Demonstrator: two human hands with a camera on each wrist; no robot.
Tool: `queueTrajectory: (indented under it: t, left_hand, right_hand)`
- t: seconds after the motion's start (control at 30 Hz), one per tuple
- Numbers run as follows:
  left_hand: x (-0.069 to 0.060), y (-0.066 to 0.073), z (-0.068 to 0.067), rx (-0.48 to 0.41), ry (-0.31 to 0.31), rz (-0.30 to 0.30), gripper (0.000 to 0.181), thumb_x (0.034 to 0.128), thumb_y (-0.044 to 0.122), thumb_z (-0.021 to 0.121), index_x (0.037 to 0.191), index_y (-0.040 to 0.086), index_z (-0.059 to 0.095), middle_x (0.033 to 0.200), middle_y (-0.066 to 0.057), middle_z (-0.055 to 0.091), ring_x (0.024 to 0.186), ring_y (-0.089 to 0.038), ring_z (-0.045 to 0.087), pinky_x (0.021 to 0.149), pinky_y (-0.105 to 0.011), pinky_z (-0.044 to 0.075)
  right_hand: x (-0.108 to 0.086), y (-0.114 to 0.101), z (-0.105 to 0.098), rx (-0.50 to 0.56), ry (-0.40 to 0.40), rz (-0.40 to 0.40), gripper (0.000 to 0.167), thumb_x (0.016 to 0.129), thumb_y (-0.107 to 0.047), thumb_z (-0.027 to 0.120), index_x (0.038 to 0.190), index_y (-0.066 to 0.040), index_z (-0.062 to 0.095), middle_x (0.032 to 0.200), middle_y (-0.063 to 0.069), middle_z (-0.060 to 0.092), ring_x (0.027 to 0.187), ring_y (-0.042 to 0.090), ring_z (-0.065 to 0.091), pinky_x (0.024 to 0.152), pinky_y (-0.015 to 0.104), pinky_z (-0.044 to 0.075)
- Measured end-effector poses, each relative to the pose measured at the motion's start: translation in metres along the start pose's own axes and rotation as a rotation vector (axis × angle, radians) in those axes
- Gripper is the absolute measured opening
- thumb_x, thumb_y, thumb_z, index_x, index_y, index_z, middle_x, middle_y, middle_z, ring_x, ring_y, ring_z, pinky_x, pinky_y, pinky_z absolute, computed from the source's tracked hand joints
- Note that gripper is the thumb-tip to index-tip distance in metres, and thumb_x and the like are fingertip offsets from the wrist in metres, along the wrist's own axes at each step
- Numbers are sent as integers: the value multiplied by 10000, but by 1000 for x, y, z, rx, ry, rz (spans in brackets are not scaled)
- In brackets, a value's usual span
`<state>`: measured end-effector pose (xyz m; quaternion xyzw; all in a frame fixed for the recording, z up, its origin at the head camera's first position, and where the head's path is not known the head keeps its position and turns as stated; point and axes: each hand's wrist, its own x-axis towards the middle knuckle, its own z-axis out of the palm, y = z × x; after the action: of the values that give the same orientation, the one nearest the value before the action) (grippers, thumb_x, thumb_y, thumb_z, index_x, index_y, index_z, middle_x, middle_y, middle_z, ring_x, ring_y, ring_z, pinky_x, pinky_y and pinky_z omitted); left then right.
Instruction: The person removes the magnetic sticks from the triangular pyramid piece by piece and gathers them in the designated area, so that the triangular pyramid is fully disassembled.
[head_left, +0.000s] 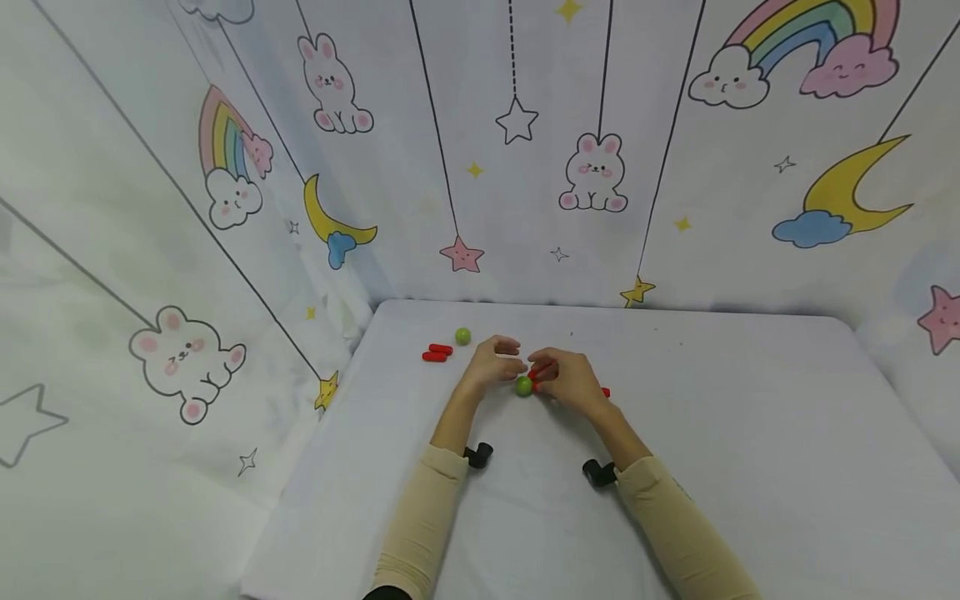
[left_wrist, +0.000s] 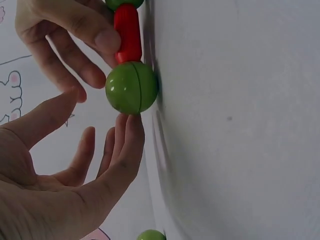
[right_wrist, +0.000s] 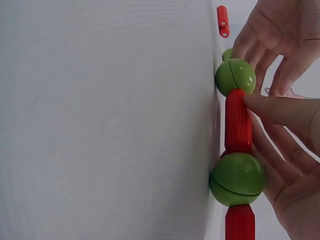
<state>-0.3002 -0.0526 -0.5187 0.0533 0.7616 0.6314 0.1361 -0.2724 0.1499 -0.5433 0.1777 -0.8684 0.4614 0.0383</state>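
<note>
Lying at the left of a white table [head_left: 712, 417] are two red rods [head_left: 435, 357], unattached, with a loose green ball [head_left: 462, 336] just beside them, farther back. Next comes a person's left hand [head_left: 495, 364], gripping nothing, thumb well apart, fingertips seeming to touch the end ball [head_left: 523, 386] of a short row. The right hand [head_left: 570, 379] pinches the first rod [right_wrist: 238, 122], which meets that ball. Rightward follow a second ball [right_wrist: 237, 175] and a last rod [right_wrist: 240, 222]. These four pieces look joined already, though how firmly cannot be told; the three at left are yet to be attached.
</note>
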Motion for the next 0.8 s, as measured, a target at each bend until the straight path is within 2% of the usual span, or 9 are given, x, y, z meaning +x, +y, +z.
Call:
queueTrajectory:
  t: [0.1, 0.23, 0.4, 0.6, 0.8]
  left_hand:
    - [-1, -3, 6, 40, -2, 2, 520, 872, -6, 763, 1360, -49, 588, 1351, -258, 621, 1124, -316, 676, 865, -354, 606]
    - [-2, -5, 11, 86, -8, -15, 540, 840, 7, 797, 1344, -12, 605, 1306, -205, 653, 1129, -320, 660, 903, -396, 583]
    - [-1, -5, 14, 160, -10, -5, 612, 778, 9, 877, 1331, 16, 615, 1262, -163, 679, 1124, -293, 671, 966, -435, 555]
    - [-2, -5, 9, 248, 3, -31, 606, 758, 50, 902, 1302, 39, 636, 1218, -168, 697, 1006, -258, 690, 867, -397, 580]
    - [0, -7, 7, 233, -6, -27, 629, 748, 77, 909, 1315, 52, 638, 1208, -184, 702, 963, -247, 686, 806, -368, 591]
  right_hand:
    - [0, 0, 2, -9, -9, -19, 486, 775, 61, 875, 1221, -60, 727, 1014, 74, 775, 871, 215, 748, 725, 329, 605]
    - [0, -1, 3, -63, -7, -40, 512, 762, 13, 906, 1235, -68, 727, 1005, 54, 776, 836, 187, 741, 680, 325, 587]
    - [0, -5, 2, -114, 11, -43, 522, 753, -40, 932, 1235, -87, 736, 989, 46, 778, 796, 144, 720, 721, 380, 579]
    - [1, -6, 1, -124, 28, -49, 519, 736, -46, 941, 1215, -87, 745, 976, 38, 783, 773, 131, 715, 747, 408, 563]
    - [-1, -4, 0, -90, 35, -11, 507, 754, -45, 935, 1220, -80, 738, 974, 57, 780, 796, 159, 726, 721, 364, 571]
